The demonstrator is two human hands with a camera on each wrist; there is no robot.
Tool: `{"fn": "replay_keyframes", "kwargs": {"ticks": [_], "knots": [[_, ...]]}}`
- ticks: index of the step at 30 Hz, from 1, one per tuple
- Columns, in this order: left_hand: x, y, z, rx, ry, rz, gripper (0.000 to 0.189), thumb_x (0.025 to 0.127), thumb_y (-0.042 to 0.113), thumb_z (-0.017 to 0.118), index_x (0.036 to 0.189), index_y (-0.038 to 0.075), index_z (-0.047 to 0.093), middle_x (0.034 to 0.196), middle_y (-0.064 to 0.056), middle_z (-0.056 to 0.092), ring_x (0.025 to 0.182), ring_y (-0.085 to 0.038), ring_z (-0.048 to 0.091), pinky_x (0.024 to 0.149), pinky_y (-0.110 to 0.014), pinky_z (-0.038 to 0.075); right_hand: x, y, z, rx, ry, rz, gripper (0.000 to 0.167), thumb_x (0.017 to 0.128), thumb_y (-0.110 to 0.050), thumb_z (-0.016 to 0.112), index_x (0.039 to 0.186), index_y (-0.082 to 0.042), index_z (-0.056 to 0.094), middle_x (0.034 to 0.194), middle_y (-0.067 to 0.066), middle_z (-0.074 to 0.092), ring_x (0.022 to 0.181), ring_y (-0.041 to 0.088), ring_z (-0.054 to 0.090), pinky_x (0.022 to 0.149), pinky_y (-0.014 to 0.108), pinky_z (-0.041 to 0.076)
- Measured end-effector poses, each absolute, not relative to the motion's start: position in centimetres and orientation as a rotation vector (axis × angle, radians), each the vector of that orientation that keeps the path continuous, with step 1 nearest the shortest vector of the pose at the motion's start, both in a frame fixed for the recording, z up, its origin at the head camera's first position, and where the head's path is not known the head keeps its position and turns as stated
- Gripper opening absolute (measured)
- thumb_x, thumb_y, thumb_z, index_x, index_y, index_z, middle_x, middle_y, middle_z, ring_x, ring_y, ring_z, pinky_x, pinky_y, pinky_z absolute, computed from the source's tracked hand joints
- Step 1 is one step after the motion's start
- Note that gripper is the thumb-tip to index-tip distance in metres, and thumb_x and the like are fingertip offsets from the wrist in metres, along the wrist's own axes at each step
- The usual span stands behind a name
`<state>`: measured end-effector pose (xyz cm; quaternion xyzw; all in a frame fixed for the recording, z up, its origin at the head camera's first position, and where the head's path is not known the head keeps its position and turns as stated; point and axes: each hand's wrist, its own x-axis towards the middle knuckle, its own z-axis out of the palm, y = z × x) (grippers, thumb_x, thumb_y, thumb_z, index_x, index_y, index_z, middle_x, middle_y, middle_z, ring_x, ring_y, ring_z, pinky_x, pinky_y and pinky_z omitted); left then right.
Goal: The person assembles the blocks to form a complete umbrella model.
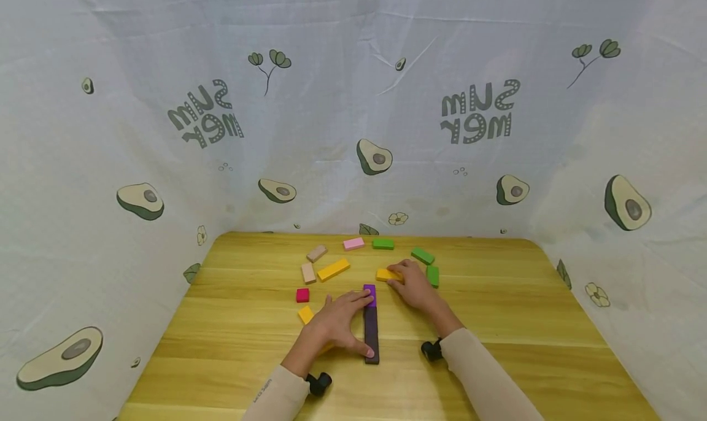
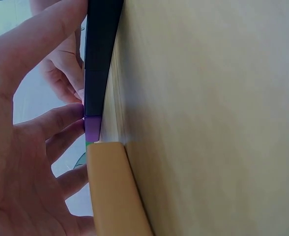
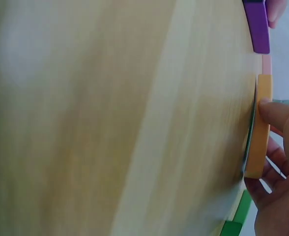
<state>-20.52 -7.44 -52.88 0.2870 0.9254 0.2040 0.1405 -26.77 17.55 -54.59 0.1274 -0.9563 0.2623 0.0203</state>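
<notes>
In the head view, my left hand (image 1: 336,323) spreads its straight fingers along a row of blocks. Its thumb touches the near end of the black blocks (image 1: 371,335), and its fingertips rest on the purple block (image 1: 369,289) at the far end. A seam shows between two black blocks (image 2: 96,88) in the left wrist view. My right hand (image 1: 415,286) pinches a yellow-orange block (image 1: 382,274) between thumb and fingers, to the right beyond the purple end. In the right wrist view that block (image 3: 258,142) lies lengthwise, a narrow dark gap under it.
Green blocks (image 1: 432,277) stand right of my right hand and farther back, near a pink block (image 1: 353,243). To the left are a long yellow block (image 1: 334,269), tan blocks (image 1: 308,273) and a red block (image 1: 302,295). Another orange block (image 2: 117,191) sits beneath my left hand.
</notes>
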Motion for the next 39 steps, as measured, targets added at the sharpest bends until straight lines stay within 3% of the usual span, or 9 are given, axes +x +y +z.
{"fn": "replay_keyframes", "kwargs": {"ticks": [39], "knots": [[-20.4, -7.5, -53.0, 0.854, 2.677, 0.567, 0.116, 0.064, 0.076, 0.083, 0.161, 0.030, 0.038, 0.168, 0.014, 0.031, 0.157, -0.025, 0.029, 0.118, -0.077, 0.019, -25.5, 15.9, -54.5, 0.573, -2.916, 0.808, 0.030, 0.099, -0.015, 0.068, 0.128, -0.005, 0.068, 0.127, 0.013, 0.064, 0.119, 0.034, 0.055, 0.111, 0.053, 0.046]]}}
